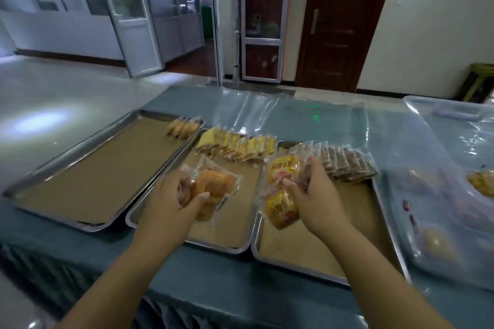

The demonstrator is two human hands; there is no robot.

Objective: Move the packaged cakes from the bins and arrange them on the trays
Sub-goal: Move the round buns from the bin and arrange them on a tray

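Steel left tray (101, 173), middle tray (222, 227) and right tray (294, 248), three in all, paper-lined, sit side by side on the teal-clothed table (227, 288). One clear plastic bin (433, 195) stands at right, its cakes blurred. Left tray: small cluster of pale cakes (183, 127), far right corner. Middle: one row of yellow cakes (238, 145) at the far edge. Right: one row of brown cakes (344, 161), likewise. Left hand (171, 200) curls round clear-wrapped golden cakes (213, 184) above middle tray. Right hand (318, 195) pinches two yellow printed packs (283, 211) over right tray.
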